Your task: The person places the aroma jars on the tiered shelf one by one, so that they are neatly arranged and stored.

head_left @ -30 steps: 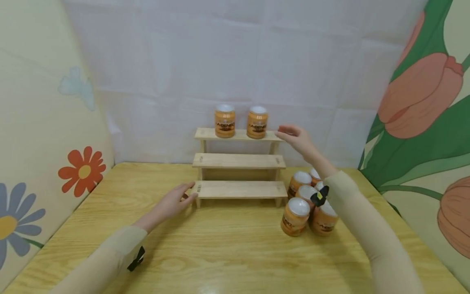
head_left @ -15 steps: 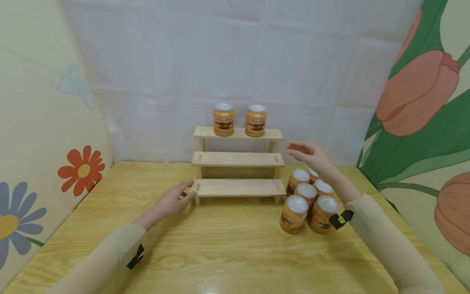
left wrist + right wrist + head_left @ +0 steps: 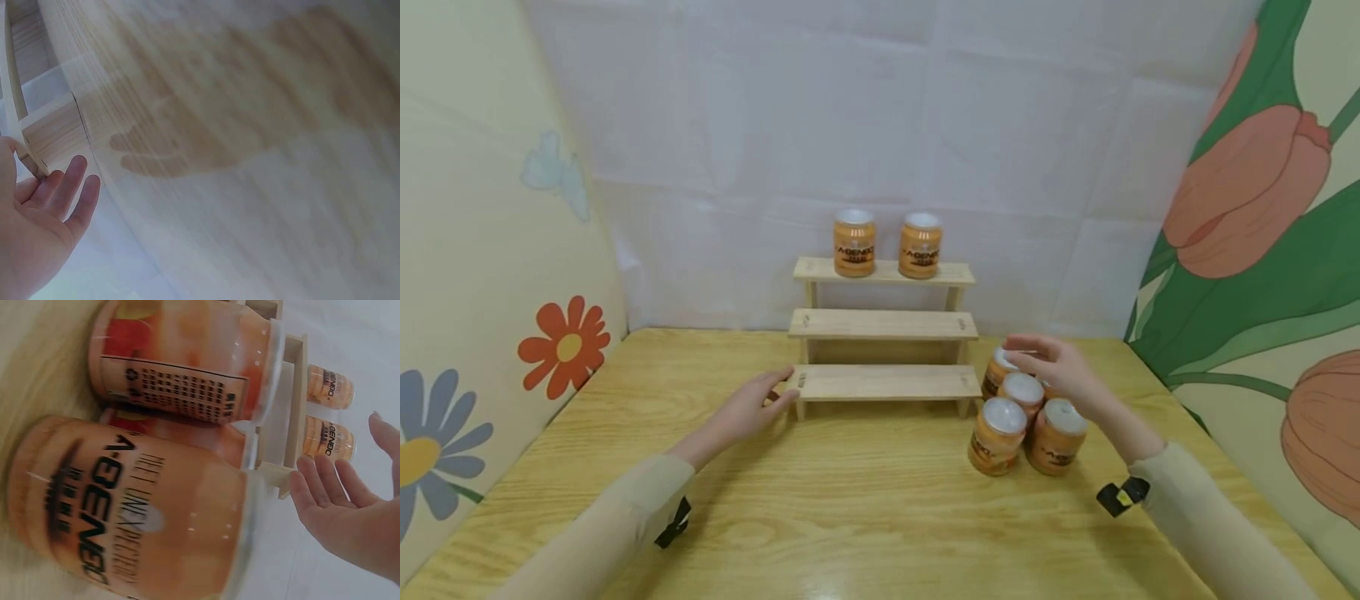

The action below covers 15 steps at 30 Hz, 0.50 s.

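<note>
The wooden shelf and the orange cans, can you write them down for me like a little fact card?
shelf: wooden, three tiers
top tier: two orange cans, upright, a gap between them
grouped cans: on the table, right of the shelf; some partly hidden
left hand: at the lowest tier's left end
right hand: over the grouped cans, holding nothing

The nearest jar carries "A-BENBO" in bold capitals and a thinner line containing "UNEXPECTED"; its Chinese characters are blurred. Both jars atop the wooden stand also read "A-BENBO". Another jar's panel holds illegibly small print.
</note>
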{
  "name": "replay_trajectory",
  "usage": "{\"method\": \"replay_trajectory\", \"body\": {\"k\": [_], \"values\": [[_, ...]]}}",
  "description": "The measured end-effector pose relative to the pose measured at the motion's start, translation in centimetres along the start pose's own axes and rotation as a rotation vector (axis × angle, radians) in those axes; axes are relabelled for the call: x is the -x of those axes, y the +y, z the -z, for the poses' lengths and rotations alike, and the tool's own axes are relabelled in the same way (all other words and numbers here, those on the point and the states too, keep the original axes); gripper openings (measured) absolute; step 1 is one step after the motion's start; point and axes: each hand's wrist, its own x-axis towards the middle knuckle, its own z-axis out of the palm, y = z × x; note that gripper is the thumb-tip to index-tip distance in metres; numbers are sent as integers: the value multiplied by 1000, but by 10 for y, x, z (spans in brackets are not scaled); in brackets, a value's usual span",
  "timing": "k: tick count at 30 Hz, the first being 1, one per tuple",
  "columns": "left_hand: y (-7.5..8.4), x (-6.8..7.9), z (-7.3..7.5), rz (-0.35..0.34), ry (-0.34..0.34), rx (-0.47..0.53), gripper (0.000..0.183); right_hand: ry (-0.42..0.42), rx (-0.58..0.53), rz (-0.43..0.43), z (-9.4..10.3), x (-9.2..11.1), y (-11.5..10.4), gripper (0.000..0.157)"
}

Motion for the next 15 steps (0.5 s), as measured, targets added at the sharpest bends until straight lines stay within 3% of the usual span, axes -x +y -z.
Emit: {"method": "replay_trajectory", "body": {"k": [15], "values": [[0, -1, -1, 16, -2, 11, 59, -23, 79, 47, -20, 27, 13, 49]]}}
